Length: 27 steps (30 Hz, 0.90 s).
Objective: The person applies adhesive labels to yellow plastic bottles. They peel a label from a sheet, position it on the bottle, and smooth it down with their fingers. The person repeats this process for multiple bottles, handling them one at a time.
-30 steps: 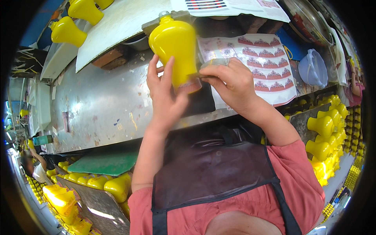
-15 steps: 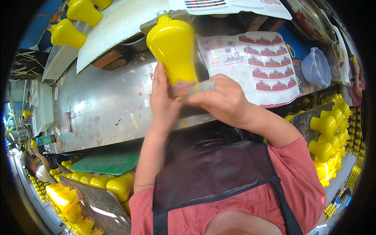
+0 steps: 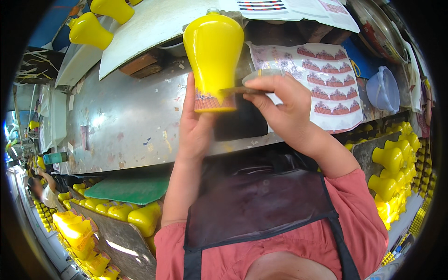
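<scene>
A glossy yellow vase lies tilted in front of me, its neck pointing away over a greyish support. My left hand holds it low on the left side, by the base. Pink patterned decal strips wrap part of the base, with a yellow pointed gap at their right. My right hand pinches a thin, flat, dark scraper, its tip at the vase just above that gap. A pale wrap covers one right finger.
A sheet of pink decals lies to the right, beside a pale lavender bucket. The metal table carries paper scraps. More yellow vases stand far left and crowd racks on both sides. At the left edge, another person is partly visible.
My right hand has drawn back to the right from the vase's base, uncovering the scraper and the decal. The vase is turned slightly more upright in view, still in my left hand.
</scene>
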Tool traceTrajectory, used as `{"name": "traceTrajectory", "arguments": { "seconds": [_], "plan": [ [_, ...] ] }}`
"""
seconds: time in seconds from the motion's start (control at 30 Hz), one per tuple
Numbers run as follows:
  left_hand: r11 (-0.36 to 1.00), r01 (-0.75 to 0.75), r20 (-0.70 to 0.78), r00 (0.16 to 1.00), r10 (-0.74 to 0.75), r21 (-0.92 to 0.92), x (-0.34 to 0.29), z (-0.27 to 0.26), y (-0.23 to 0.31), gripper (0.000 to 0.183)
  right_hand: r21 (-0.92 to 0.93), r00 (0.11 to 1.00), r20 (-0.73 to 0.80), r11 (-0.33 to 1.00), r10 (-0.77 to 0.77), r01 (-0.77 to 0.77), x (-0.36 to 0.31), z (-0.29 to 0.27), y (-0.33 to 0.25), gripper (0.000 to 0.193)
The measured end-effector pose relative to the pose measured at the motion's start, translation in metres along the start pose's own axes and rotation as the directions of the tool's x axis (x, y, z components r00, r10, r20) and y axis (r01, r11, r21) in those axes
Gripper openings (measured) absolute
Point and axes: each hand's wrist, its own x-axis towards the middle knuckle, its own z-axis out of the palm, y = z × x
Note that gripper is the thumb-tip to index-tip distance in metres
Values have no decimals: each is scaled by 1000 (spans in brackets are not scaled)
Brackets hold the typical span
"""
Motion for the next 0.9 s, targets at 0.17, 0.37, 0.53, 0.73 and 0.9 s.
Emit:
{"name": "traceTrajectory", "arguments": {
  "seconds": [0.17, 0.37, 0.53, 0.73, 0.9],
  "plan": [
    [971, 10, 18, 1000, -6, -237, -1, 7, 2, 86, 264, 999, 40, 965, -6, -4, 0, 1, -9, 26],
    [967, 71, -63, 994, -89, -247, -5, 13, 3, 86, 125, 980, -52, 973, -191, 196, 5, 6, -13, 28],
    [936, 71, -20, 996, -83, -345, -5, 9, -1, 72, 430, 969, -43, 880, 245, -203, 6, 6, -11, 25],
    [885, 85, 9, 996, -91, -458, -7, 3, -4, 67, 299, 997, 19, 952, -69, 61, -4, 5, -20, 24],
    [902, 53, 48, 998, -36, -428, -6, 7, -4, 68, 299, 984, -57, 943, 169, -145, -1, 8, -17, 21]
  ]
}}
